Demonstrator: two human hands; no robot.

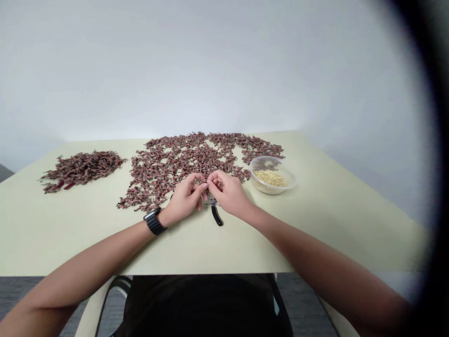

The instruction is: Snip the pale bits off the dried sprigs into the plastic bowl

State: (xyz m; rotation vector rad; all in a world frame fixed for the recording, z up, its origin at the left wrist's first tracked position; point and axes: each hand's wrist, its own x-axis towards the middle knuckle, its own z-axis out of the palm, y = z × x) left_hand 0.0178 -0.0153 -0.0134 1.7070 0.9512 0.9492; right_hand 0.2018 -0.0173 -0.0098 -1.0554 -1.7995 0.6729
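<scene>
My left hand (187, 195) and my right hand (226, 189) meet fingertip to fingertip at the near edge of a wide spread of small reddish-brown pieces (189, 157). Both are closed in a pinch, and whatever lies between the fingertips is too small to make out. Under and between them lies a tool with a black handle (217, 216), its upper part mostly hidden by my hands. To the right of my right hand stands a clear plastic bowl (271, 189) holding small golden pieces (270, 178).
A denser heap of similar reddish-brown pieces (84, 168) lies at the left of the pale table (168, 255), with two dark red items at its near side. Behind the table rises a pale wall (182, 65). A dark blurred edge covers the far right of the view.
</scene>
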